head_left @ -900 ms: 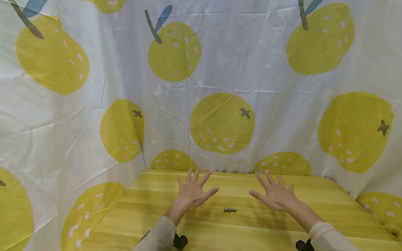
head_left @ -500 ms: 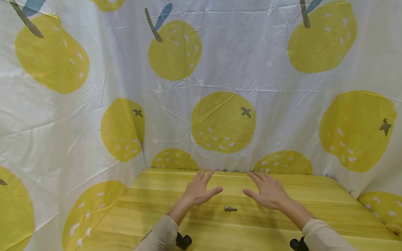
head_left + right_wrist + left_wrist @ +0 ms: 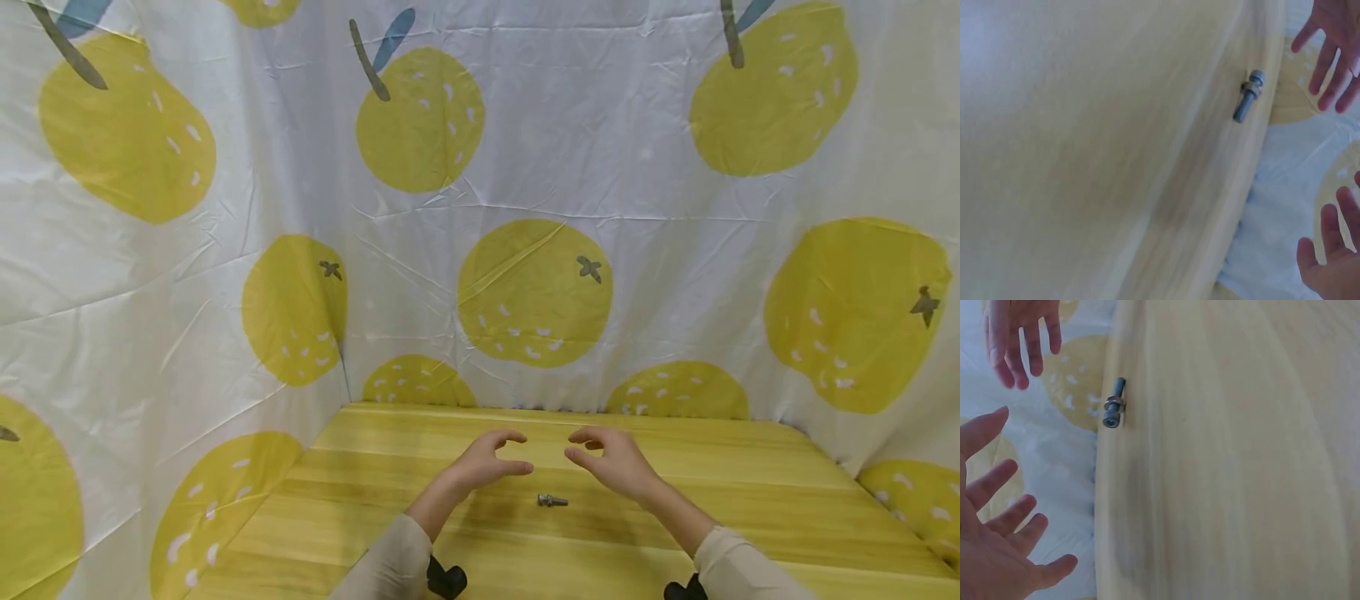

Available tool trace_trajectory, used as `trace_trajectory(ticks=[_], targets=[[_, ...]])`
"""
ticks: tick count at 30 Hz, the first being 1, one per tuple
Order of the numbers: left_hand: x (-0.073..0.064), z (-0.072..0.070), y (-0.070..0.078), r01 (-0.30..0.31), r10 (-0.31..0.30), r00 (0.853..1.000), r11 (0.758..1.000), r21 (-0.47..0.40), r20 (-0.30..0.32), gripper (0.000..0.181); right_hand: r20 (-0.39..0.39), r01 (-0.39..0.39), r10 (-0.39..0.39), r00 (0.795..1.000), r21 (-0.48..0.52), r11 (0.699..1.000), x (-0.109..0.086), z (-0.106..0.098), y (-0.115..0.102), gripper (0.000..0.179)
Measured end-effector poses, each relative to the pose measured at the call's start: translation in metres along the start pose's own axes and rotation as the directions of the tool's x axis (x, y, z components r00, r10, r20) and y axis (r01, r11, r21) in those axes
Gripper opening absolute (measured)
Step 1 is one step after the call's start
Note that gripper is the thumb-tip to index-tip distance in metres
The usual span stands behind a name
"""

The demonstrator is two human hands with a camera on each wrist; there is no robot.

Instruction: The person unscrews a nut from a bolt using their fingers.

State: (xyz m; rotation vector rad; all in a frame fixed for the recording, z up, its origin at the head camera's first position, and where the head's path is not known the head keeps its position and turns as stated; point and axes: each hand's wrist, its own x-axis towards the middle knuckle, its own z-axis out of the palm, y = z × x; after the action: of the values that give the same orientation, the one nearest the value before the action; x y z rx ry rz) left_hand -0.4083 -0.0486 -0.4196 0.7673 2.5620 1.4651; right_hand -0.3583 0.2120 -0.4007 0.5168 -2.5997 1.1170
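Bolt, just one, lies on its side on the surface I'm watching through the head feed, sideways between the two hands and closer to me than they are. I make out one collar around its shank, near the head. My left hand has its fingers parted and loosely curved, thumb well away from them; my right hand curves the same way, facing it across a gap. Both are near the bolt but apart from it.

Behind the hands I count two pale sleeves, one per forearm, and two black fittings, one by each. The surface's left, right and far edges show, the bolt well apart from all three. Along them hangs white cloth, on which I count twelve yellow fruit prints, some cut off, three with stems.
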Motion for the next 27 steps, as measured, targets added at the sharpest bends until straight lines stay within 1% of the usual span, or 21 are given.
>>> trace_trajectory(ticks=[3,5,8,10,13,18,23,27], targets=[[0.0,0.006,-0.001,0.019,-0.02,1.0,0.998,-0.065,-0.013,0.041,0.044,-0.101,0.097,0.994,0.103,0.99,0.0,0.009,0.003,0.029],[0.001,0.01,-0.001,0.045,-0.049,0.998,0.994,-0.099,-0.034,0.035,0.076,-0.172,0.161,0.984,0.172,0.97,-0.001,0.014,0.006,0.028],[0.001,0.017,-0.001,0.091,-0.098,0.994,0.988,-0.123,-0.054,0.027,0.139,-0.241,0.21,0.968,0.264,0.934,-0.002,0.021,0.011,0.03],[0.002,0.022,-0.001,0.101,-0.108,0.992,0.988,-0.118,-0.057,0.023,0.161,-0.265,0.226,0.961,0.29,0.92,-0.003,0.025,0.015,0.029],[0.004,0.028,-0.002,0.105,-0.111,0.992,0.99,-0.094,-0.057,0.019,0.179,-0.294,0.25,0.951,0.293,0.91,-0.004,0.029,0.018,0.028],[0.005,0.034,-0.005,0.126,-0.131,0.989,0.989,-0.079,-0.064,0.017,0.178,-0.334,0.296,0.939,0.253,0.908,-0.006,0.032,0.02,0.024],[0.005,0.038,-0.002,0.132,-0.133,0.99,0.991,-0.022,-0.04,0.017,0.172,-0.338,0.308,0.936,0.192,0.921,-0.007,0.035,0.022,0.02],[0.006,0.044,-0.002,0.161,-0.16,0.987,0.986,0.034,-0.032,0.015,0.188,-0.365,0.334,0.923,0.164,0.916,-0.007,0.038,0.024,0.02]])
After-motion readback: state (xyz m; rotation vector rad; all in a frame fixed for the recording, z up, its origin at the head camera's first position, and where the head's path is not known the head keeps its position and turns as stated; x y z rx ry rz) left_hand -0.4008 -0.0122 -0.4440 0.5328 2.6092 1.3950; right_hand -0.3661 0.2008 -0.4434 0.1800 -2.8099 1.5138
